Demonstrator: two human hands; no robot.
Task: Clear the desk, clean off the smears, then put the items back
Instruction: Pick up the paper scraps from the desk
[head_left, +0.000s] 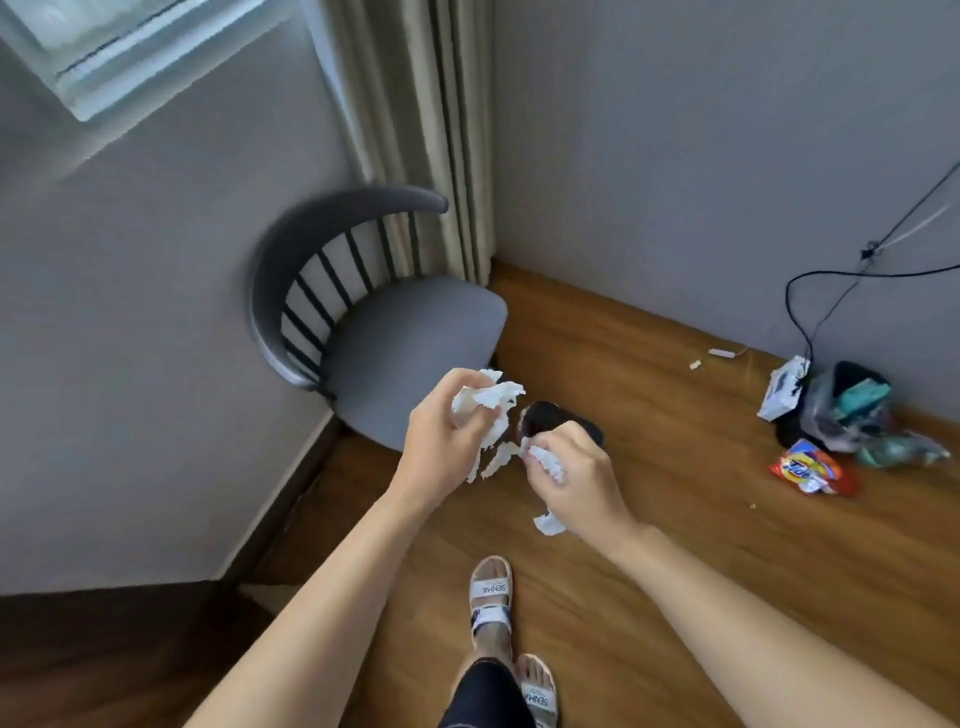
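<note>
Both forearms reach out at lower frame, over sandalled feet (511, 644). Mid-frame, left hand (441, 436) has its grip curled round crumpled tissue (483, 410); right hand (576, 478) pinches a smaller wad (545, 460). No bench shows, so wiping looks done and items remain unreturned. Grey chair (395, 338) stands centre; rubbish bag (847, 405) and detergent packet (810, 467) lie right.

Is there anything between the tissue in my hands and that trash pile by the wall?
Nothing visible. Both the left hand and right hand grip crumpled tissue. Bare wooden floor lies between them and the trash pile by the wall; only the orange packet sits at the pile's near edge.
</note>
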